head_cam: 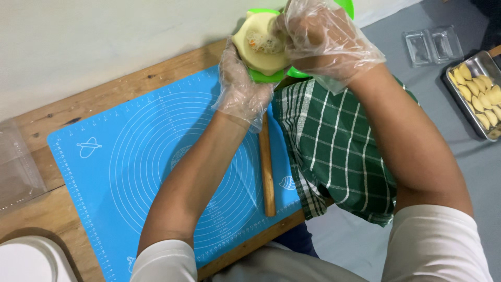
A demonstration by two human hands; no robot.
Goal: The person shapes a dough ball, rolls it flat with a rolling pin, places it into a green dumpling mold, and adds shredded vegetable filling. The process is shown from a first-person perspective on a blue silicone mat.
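Both my hands wear clear plastic gloves. My left hand (241,86) grips a green dumpling press (265,76) from below, near the top of the head view. A round of pale dough (255,49) lies on the press, with shredded filling (265,43) in its middle. My right hand (323,39) is closed over the right side of the dough and press, fingers pressing at the filling. Below my left wrist a wooden rolling pin (267,172) lies on the blue silicone pastry mat (130,162).
The mat covers a wooden table (47,209) against a pale wall. A green checked cloth (334,151) drapes my lap. A metal tray (462,99) of folded dumplings (480,99) and a clear plastic container (433,46) sit at right. A white object (26,261) shows at bottom left.
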